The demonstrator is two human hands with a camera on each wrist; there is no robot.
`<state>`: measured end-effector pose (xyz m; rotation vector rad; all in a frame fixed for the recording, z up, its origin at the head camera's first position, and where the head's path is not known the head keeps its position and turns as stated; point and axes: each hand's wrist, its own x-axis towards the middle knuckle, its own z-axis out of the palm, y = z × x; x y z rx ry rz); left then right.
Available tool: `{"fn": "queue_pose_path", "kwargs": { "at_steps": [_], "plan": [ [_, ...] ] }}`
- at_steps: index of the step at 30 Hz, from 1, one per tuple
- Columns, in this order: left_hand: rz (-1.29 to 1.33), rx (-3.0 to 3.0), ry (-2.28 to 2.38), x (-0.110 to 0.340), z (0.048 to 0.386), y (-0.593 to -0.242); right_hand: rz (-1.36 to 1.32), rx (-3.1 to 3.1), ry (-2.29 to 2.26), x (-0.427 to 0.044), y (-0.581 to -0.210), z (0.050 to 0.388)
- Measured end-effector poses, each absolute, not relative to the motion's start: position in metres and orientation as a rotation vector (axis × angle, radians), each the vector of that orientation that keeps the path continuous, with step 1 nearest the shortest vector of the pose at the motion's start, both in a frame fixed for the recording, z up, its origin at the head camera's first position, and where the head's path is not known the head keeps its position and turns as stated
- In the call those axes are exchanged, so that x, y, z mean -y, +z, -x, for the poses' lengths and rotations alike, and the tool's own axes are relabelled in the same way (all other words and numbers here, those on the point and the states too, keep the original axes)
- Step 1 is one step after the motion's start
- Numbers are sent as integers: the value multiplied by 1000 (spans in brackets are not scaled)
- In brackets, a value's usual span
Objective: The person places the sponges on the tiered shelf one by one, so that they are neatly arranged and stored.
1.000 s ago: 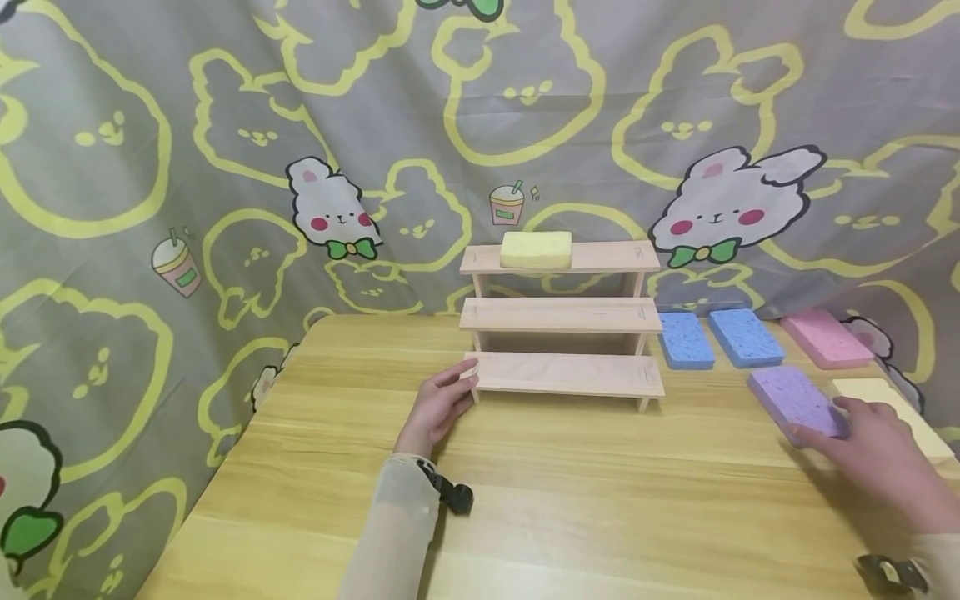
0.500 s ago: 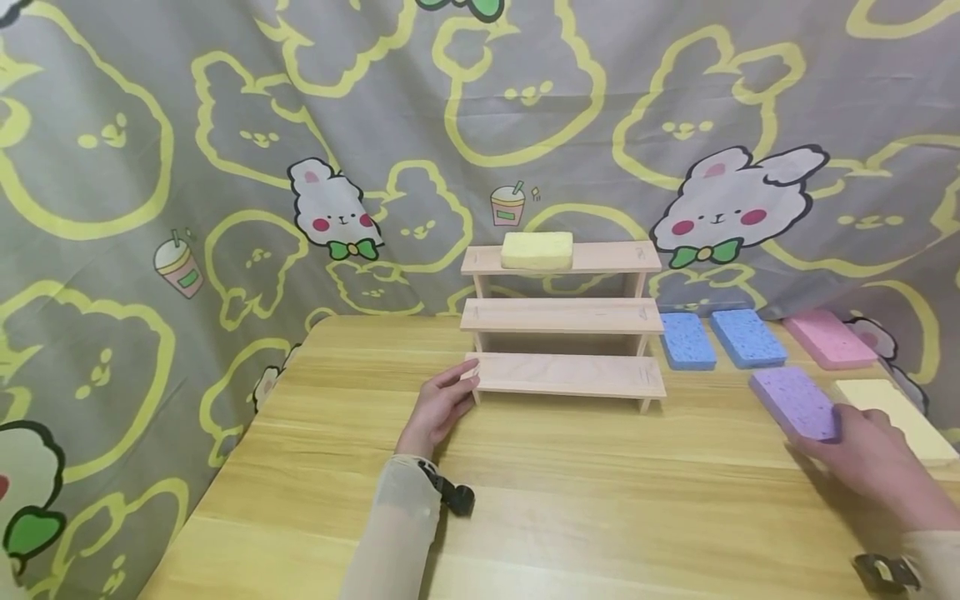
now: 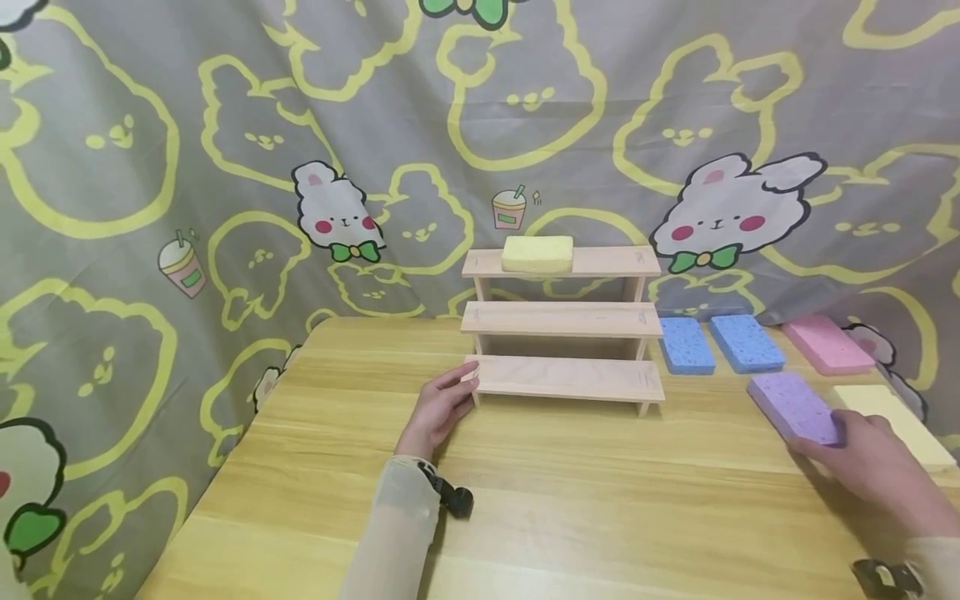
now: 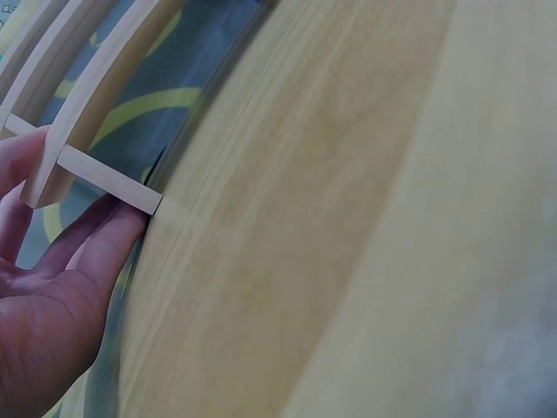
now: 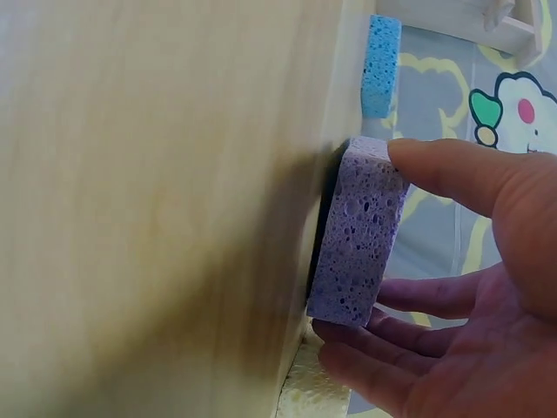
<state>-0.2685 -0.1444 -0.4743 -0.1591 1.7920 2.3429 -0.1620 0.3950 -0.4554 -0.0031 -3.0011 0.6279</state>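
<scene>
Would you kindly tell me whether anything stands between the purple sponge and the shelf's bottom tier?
Nothing visible does: from the purple sponge in the right hand to the bottom tier, only tabletop shows; two blue sponges lie farther back.

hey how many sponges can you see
6 visible: yellow one on the top shelf; two blue, one pink and another yellow on the table; purple one in the right hand.
</scene>
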Motion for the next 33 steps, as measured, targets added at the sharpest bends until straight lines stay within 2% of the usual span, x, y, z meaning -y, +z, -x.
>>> {"fn": "queue_pose_path", "kwargs": {
  "at_steps": [22,33],
  "plan": [
    [157,-1790,2338,143,267,-476,-24,2954,606,-398,-446,153],
    [153,-1782,2342,145,269,-473,-57,2861,844,-383,-439,148]
  ]
}}
